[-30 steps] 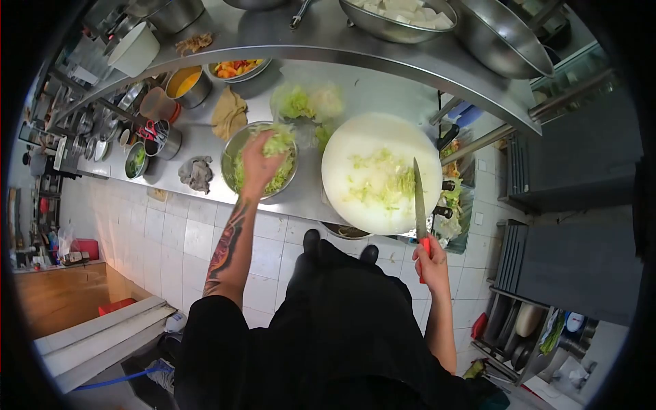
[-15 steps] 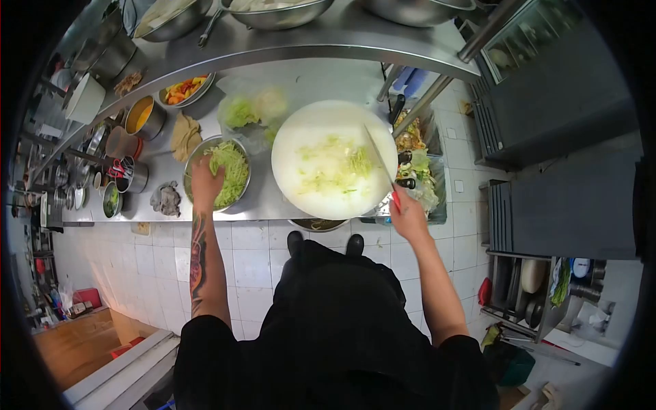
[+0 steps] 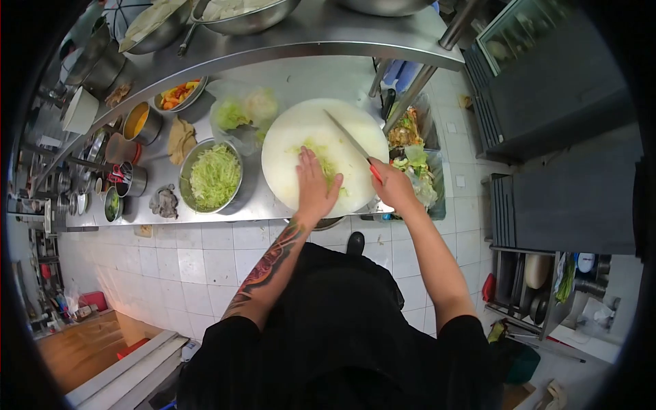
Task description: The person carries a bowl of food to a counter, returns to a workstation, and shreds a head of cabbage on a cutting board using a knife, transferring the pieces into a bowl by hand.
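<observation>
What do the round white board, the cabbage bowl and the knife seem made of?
The board looks like plastic: matte, uniform white, no grain. The bowl: likely stainless steel, shiny grey rim. The knife: bright metal blade; red handle, perhaps plastic, mostly hidden in the right hand.

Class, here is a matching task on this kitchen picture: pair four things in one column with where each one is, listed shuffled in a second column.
Things
1. knife
2. shredded cabbage
3. left hand
4. grey rag

Places
A. in the metal bowl
B. flat on the white cutting board
C. lying left of the bowl
D. held in the right hand

Pairs: 1-D, 2-A, 3-B, 4-C
</observation>
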The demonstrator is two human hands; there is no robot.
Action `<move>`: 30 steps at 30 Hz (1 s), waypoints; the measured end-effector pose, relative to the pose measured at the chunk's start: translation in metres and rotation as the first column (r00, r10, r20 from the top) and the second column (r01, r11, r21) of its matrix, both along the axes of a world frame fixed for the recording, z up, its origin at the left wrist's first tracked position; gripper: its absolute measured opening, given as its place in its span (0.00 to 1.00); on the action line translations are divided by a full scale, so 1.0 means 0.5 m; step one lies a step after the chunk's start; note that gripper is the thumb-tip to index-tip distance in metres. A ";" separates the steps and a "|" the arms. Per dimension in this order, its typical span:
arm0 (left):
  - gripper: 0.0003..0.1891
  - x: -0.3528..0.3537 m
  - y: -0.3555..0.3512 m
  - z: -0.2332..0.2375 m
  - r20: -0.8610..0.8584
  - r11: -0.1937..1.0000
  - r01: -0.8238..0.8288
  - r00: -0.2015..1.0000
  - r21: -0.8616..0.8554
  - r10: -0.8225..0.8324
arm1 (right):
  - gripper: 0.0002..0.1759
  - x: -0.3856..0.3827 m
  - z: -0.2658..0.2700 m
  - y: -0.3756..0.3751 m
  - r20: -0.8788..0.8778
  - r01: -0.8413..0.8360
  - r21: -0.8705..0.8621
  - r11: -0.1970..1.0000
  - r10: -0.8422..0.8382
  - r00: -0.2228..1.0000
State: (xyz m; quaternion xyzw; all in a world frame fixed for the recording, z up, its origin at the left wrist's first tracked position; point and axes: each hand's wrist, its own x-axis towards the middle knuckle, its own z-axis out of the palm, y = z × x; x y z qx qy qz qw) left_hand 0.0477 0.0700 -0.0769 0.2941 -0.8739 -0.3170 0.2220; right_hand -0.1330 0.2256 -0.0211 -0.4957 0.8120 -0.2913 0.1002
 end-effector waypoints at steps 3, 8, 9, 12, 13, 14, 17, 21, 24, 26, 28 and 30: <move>0.57 0.014 0.049 0.047 -0.100 0.997 0.057 0.993 -0.057 -0.062 | 0.23 0.018 0.009 0.004 -0.082 -0.123 0.074 0.990 0.129 0.988; 0.61 0.051 0.083 0.032 0.052 0.977 0.059 0.997 -0.203 -0.049 | 0.27 0.048 0.034 0.088 0.012 -0.252 0.060 0.966 0.252 0.968; 0.61 0.036 0.078 0.023 0.107 0.960 0.074 0.993 -0.269 -0.046 | 0.26 0.042 0.021 0.103 -0.073 -0.281 -0.103 0.954 0.274 0.959; 0.61 -0.002 0.031 0.012 0.181 0.919 0.062 0.984 -0.389 0.010 | 0.17 0.042 0.030 0.174 0.704 0.070 0.135 0.988 -0.145 0.695; 0.60 -0.011 0.008 0.012 0.196 0.892 0.037 0.979 -0.450 0.059 | 0.17 0.042 0.025 0.195 0.705 0.069 0.138 0.988 -0.147 0.694; 0.60 -0.007 -0.017 0.027 0.198 0.893 0.037 0.978 -0.448 0.059 | 0.14 0.043 0.015 0.216 0.799 0.117 0.166 0.979 -0.203 0.565; 0.52 0.034 -0.121 0.057 0.031 0.986 0.052 0.998 -0.157 -0.048 | 0.12 0.085 -0.011 0.233 0.899 0.187 0.193 0.963 -0.250 0.360; 0.50 0.051 -0.156 0.020 0.031 0.961 0.156 0.988 -0.230 -0.153 | 0.10 0.193 -0.040 0.175 0.918 0.227 0.165 0.960 -0.234 0.320; 0.49 0.015 -0.083 0.031 -0.060 0.979 0.190 0.979 -0.073 -0.194 | 0.11 0.274 -0.055 0.100 0.893 0.263 0.150 0.953 -0.245 0.377; 0.45 -0.007 -0.035 0.039 -0.118 0.982 0.174 0.976 -0.076 -0.182 | 0.11 0.309 -0.054 0.060 0.878 0.313 0.140 0.939 -0.264 0.399; 0.39 -0.025 -0.001 0.038 -0.203 0.994 0.095 0.976 0.049 -0.083 | 0.12 0.330 -0.036 0.031 0.809 0.220 0.152 0.964 -0.249 0.532; 0.25 -0.033 0.006 0.016 -0.282 0.997 0.032 0.959 0.069 -0.011 | 0.12 0.349 -0.037 0.015 0.805 0.216 0.147 0.965 -0.243 0.542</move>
